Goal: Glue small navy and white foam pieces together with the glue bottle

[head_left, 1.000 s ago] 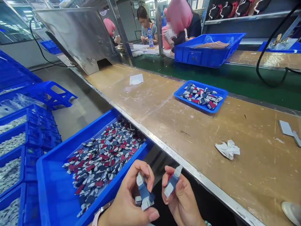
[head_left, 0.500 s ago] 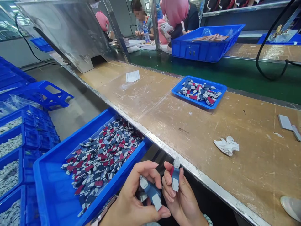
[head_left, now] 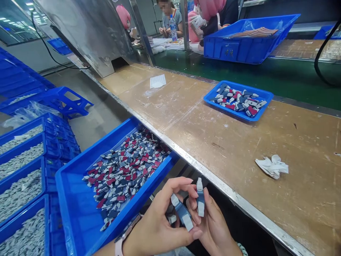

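Note:
My left hand is closed around a small blue-grey and white plastic piece, with part of another pale piece showing in the palm behind it. Right beside it, my right hand pinches a similar blue-and-white piece upright between thumb and fingers. The two hands nearly meet in front of the table edge. To their left, a large blue bin holds a heap of like pieces in navy, white and dark red.
A small blue tray of similar pieces sits on the brown worktable. Crumpled white paper and a printed slip lie there too. Stacked blue crates stand at left. Beyond the green belt, people work near another blue bin.
The view has shifted, so the surroundings appear farther right. My hands have come closer together, both pieces still held; the red part seen on the right-hand piece is now out of sight.

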The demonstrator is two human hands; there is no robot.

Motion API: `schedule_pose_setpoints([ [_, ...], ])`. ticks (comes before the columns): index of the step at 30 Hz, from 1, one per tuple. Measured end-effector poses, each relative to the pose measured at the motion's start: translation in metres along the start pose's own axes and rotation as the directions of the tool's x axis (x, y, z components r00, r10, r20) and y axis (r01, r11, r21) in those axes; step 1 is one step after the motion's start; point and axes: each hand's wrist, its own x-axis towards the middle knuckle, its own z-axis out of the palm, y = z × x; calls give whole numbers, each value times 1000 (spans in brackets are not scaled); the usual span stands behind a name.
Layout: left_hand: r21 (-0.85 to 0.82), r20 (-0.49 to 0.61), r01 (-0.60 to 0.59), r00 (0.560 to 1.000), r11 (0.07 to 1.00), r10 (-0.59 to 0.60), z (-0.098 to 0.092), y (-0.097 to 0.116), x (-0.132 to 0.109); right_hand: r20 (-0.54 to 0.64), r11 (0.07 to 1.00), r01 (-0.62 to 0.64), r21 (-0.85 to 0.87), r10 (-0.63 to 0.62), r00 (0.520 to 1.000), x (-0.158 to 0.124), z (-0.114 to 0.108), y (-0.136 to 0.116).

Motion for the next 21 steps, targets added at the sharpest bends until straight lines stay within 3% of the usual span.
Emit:
schedule_pose_setpoints([
  [5,221,-88,0,996,975,20,-1,-7,-3,9,1000,-19,21,19,1000,-1,3,0],
  [8,293,-86,20,996,956,6,-4,-11,-5,29,1000,3,9,-3,1000,0,1,3],
  [12,456,0,41,999,889,-45,-9,-8,-4,16,997,31,-64,-30,999,-1,-5,7],
  [17,722,135,31,973,691,-185,-16,-5,4,34,983,-76,-169,83,996,-2,-10,11],
  [19,755,155,-7,974,656,-168,-19,-8,7,35,979,-105,-174,113,993,0,-14,13],
  [21,734,164,-49,981,678,-106,-21,-12,8,42,981,-128,-148,135,990,2,-18,15],
])
